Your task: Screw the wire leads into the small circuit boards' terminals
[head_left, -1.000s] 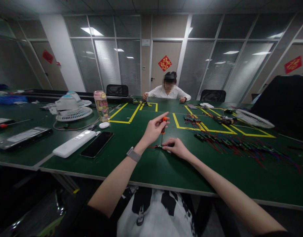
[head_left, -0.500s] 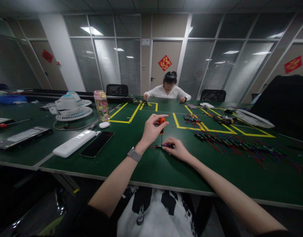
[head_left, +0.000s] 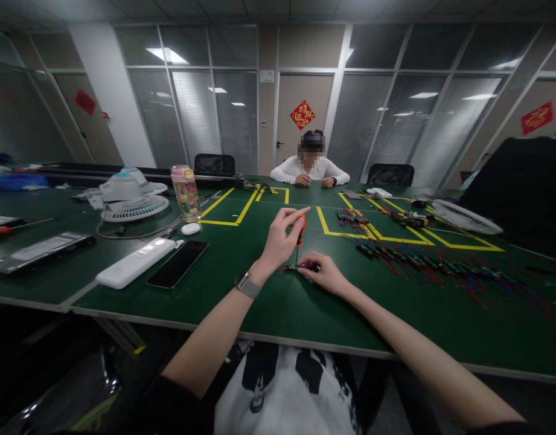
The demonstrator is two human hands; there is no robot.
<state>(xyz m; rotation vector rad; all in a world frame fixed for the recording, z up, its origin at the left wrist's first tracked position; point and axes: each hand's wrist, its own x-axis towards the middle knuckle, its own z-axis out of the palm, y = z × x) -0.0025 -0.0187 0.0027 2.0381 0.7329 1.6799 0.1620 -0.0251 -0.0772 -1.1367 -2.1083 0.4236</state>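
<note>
My left hand grips the orange-and-black handle of a screwdriver, which stands nearly upright. Its thin shaft runs down to a small green circuit board with red wires, lying on the green table. Close on the right of the shaft, my right hand is pinched on the board's edge and holds it down against the tabletop. Its fingertips hide part of the board and some dark wires.
More wired circuit boards lie in a row at the right, with a smaller pile behind. To the left are a black phone, a white power strip-like device, a bottle and white fans. A person sits opposite.
My left hand has turned around the screwdriver handle, its fingers shifting. My right hand stays put. The person opposite has brought both hands together in front of them.
</note>
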